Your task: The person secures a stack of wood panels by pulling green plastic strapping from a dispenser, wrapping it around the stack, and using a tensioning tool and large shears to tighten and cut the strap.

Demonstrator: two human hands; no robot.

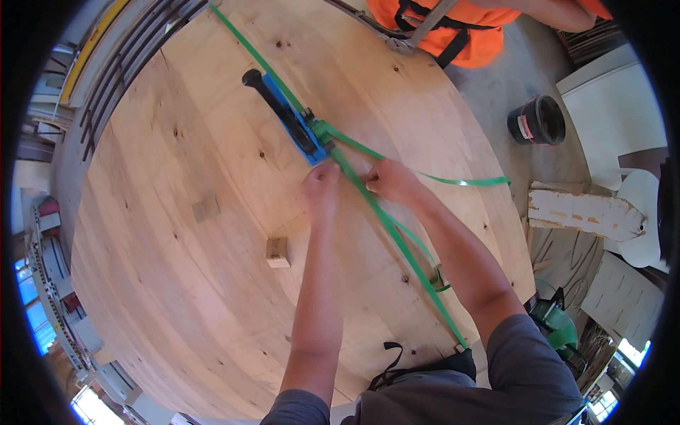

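Observation:
A blue strapping tool with a long black handle (287, 113) lies on a large wooden panel (191, 276), along a green strap (397, 237) that runs diagonally across it. My left hand (321, 185) is closed at the tool's near end, just left of the strap; what its fingers hold is hidden. Just right of the strap, my right hand (394, 180) is closed in a pinch, its fingertips at the green band. A loose strap tail (467, 182) runs from the tool past my right hand to the panel's right edge. Another slack length curls nearer my right forearm.
A small wooden block (278, 252) rests left of my left forearm. Beyond the panel's far edge stands a person in orange clothing (467, 42). A black bucket (538, 120) is on the floor at right, with a white board (584, 212) nearby. Dark bars (127, 67) line the far left edge.

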